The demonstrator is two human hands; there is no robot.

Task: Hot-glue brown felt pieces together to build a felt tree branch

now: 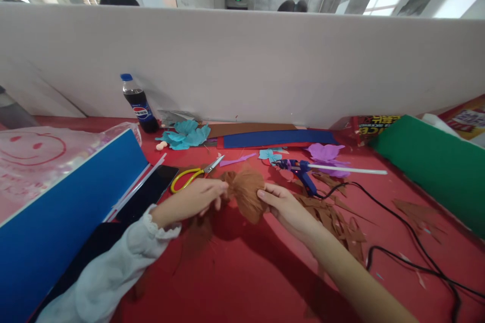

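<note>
Between my two hands, above the red table [227,282], is a brown crepe paper flower [249,193] with rounded, cupped petals. My right hand [278,202] pinches its right edge between thumb and fingers. At its left, my left hand [202,196] has its fingers bent against the gathered end of the paper; part of that end is hidden behind the fingers. Just behind my left hand lie scissors [188,179] with yellow handles. A blue glue gun [303,174] with a long white glue stick [348,168] rests beyond my right hand.
Brown crepe scraps [335,222] lie right of my hand, near a black cord [401,217]. Turquoise paper petals [185,135], purple petals [328,154] and a blue strip [276,138] are further back. A cola bottle [140,106] stands by the white partition [242,65]. Blue [76,217] and green [428,166] boards flank the table.
</note>
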